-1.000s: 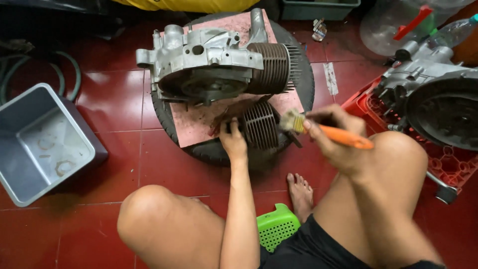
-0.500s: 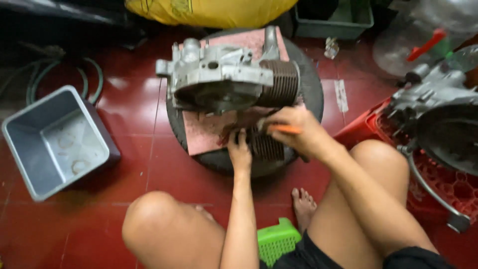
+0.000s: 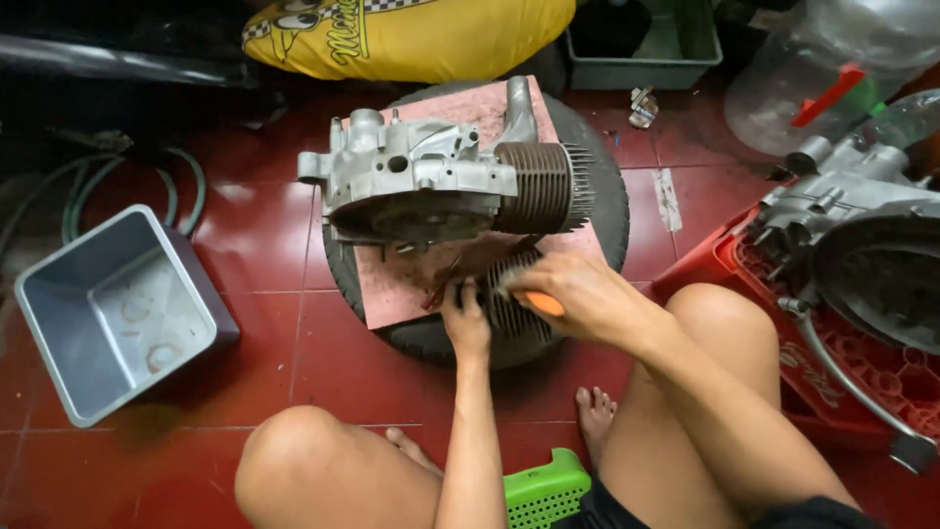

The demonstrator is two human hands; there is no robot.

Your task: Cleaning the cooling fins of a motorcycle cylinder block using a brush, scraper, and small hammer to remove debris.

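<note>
A grey engine case [image 3: 421, 186] with a finned cylinder [image 3: 543, 186] lies on a pink mat [image 3: 401, 284] laid over a black tyre [image 3: 431, 338]. In front of it a second, loose finned cylinder [image 3: 509, 306] rests on the mat's near edge. My left hand [image 3: 465, 318] presses against this loose cylinder from the left. My right hand [image 3: 573, 299] grips an orange-handled brush [image 3: 537, 301] and holds its bristles on the cylinder's fins. My bare knees frame the tyre.
A grey plastic tub [image 3: 113, 309] stands on the red tiles at left, near green hoses [image 3: 127, 191]. Another engine [image 3: 862, 245] sits on a red crate [image 3: 881, 377] at right. A yellow cushion [image 3: 411, 34], green bin [image 3: 646, 44], clear bottle [image 3: 832, 69] lie behind.
My right hand has swung the brush from the right onto the loose cylinder. The left hand has stayed on the cylinder. The view has tilted upward.
</note>
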